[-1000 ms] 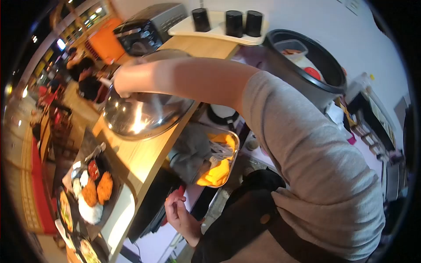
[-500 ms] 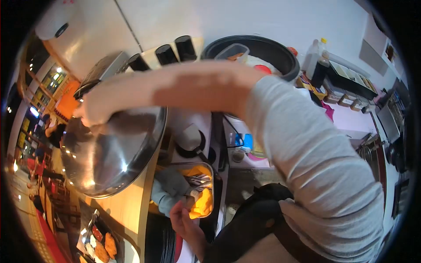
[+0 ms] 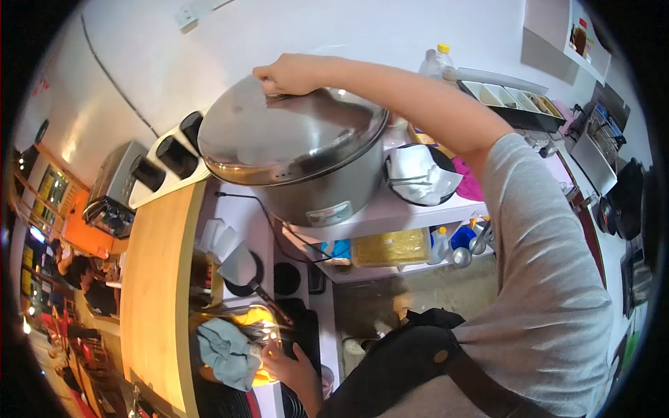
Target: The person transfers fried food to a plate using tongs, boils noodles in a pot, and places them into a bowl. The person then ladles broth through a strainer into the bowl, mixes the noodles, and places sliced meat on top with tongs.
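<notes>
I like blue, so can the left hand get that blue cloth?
Probably yes. The left hand is right beside the blue-grey cloth, and nothing seems to stand between them. The right hand is up on the big pot's lid, well out of the way.

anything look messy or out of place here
Nothing looks spilled or damaged, just a little untidy: the blue-grey cloth lies bunched rather than folded against the orange cloth, and a black cord hangs in a loose loop beside the large cooker, whose lid the right hand grips.
</notes>
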A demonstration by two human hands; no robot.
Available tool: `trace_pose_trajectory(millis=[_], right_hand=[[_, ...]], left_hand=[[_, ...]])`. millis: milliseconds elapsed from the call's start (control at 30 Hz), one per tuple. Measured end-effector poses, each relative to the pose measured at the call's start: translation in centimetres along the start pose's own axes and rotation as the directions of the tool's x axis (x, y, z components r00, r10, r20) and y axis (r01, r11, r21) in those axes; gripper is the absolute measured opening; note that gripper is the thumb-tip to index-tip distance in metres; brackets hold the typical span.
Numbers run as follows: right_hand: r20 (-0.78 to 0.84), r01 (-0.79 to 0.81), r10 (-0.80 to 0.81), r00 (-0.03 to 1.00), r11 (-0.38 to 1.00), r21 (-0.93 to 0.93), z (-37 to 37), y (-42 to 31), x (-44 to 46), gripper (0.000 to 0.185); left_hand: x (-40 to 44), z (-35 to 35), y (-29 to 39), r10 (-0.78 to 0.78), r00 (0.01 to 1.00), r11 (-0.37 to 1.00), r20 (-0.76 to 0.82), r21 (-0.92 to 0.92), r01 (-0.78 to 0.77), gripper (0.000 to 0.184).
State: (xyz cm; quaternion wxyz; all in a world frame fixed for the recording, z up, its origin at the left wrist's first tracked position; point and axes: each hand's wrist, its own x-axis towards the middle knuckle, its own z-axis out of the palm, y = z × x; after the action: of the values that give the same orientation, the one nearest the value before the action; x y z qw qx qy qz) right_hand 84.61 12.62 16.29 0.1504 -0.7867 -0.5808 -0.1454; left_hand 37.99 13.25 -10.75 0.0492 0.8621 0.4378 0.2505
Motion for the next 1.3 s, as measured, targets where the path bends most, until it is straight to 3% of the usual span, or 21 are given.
trace_pose_trajectory(millis=[67, 200, 333, 400, 500, 567, 633, 700, 800, 933, 967, 1033, 1167, 1233, 1267, 1300], right_hand=[[0.006, -0.004, 0.004, 1.0, 0.999, 0.037, 1.3, 2.4, -0.4, 0.025], [0.108, -0.086, 0.077, 0.991, 0.993, 0.076, 2.8, 4.5, -0.1, 0.031], [0.16, -0.123, 0.113, 0.981, 0.991, 0.056, 4.3, 4.6, 0.9, 0.042], [0.053, -0.011, 0.01, 0.999, 1.0, 0.016, 7.4, 6.0, 2.7, 0.041], [0.034, -0.051, 0.05, 0.998, 0.998, 0.033, 8.0, 5.5, 3.3, 0.042], [0.033, -0.126, 0.123, 0.992, 0.989, 0.078, 6.9, 4.0, 2.6, 0.042], [-0.001, -0.172, 0.173, 0.985, 0.98, 0.099, 8.0, 4.3, 3.7, 0.042], [-0.038, -0.2, 0.205, 0.978, 0.975, 0.101, 9.8, 5.4, 5.5, 0.041], [-0.018, -0.25, 0.254, 0.967, 0.961, 0.121, 10.2, 6.2, 6.5, 0.041], [-0.019, -0.245, 0.249, 0.968, 0.963, 0.111, 10.7, 6.8, 5.8, 0.038], [-0.026, -0.233, 0.237, 0.971, 0.967, 0.105, 10.3, 6.7, 5.1, 0.038], [-0.052, -0.189, 0.194, 0.98, 0.978, 0.091, 9.0, 5.5, 3.4, 0.037], [-0.162, -0.048, 0.058, 0.985, 0.997, 0.066, 4.0, 2.3, -4.7, 0.035], [-0.233, -0.007, 0.019, 0.972, 0.999, 0.052, 0.7, 0.8, -12.8, 0.035], [-0.273, -0.011, 0.029, 0.961, 0.998, 0.067, -1.2, 0.5, -17.8, 0.035], [-0.331, -0.024, 0.058, 0.942, 0.994, 0.106, -2.9, 0.2, -23.6, 0.035]], left_hand=[[-1.5, 3.2, -1.0, -0.079, 0.997, 0.974, -0.026, 0.211, 0.082, 0.04], [-0.9, 4.9, -2.9, -0.025, 0.996, 0.877, -0.08, 0.477, 0.06, 0.036], [-0.1, 5.4, -3.8, -0.046, 0.995, 0.882, -0.094, 0.464, 0.085, 0.035], [0.4, 5.1, -4.0, -0.038, 0.991, 0.87, -0.129, 0.484, 0.097, 0.034], [2.1, 4.2, -3.5, -0.103, 0.982, 0.874, -0.161, 0.457, 0.167, 0.029], [3.1, 3.9, -4.7, -0.102, 0.978, 0.919, -0.184, 0.359, 0.164, 0.043], [4.5, 3.4, -4.4, 0.018, 0.977, 0.934, -0.212, 0.353, 0.059, 0.05], [5.7, 2.8, -2.5, 0.22, 0.948, 0.963, -0.23, 0.203, -0.175, 0.051], [7.3, 2.5, 1.1, 0.354, 0.925, 0.934, -0.14, 0.003, -0.357, 0.049], [8.3, 3.2, 5.5, 0.42, 0.904, 0.89, -0.078, -0.158, -0.427, 0.038], [9.0, 4.1, 5.6, 0.551, 0.82, 0.806, -0.156, -0.154, -0.571, 0.037], [11.2, 7.7, 3.6, 0.703, 0.701, 0.669, -0.122, -0.223, -0.709, 0.035], [6.5, 5.1, 13.1, 0.62, 0.771, 0.759, -0.148, -0.135, -0.636, 0.03], [4.0, 4.6, 17.6, 0.527, 0.83, 0.728, -0.184, -0.406, -0.552, 0.029], [3.4, 2.5, 20.2, 0.583, 0.79, 0.777, 0.193, 0.154, -0.611, 0.031], [1.5, 3.0, 22.7, 0.61, 0.771, 0.767, 0.183, 0.108, -0.632, 0.031]])
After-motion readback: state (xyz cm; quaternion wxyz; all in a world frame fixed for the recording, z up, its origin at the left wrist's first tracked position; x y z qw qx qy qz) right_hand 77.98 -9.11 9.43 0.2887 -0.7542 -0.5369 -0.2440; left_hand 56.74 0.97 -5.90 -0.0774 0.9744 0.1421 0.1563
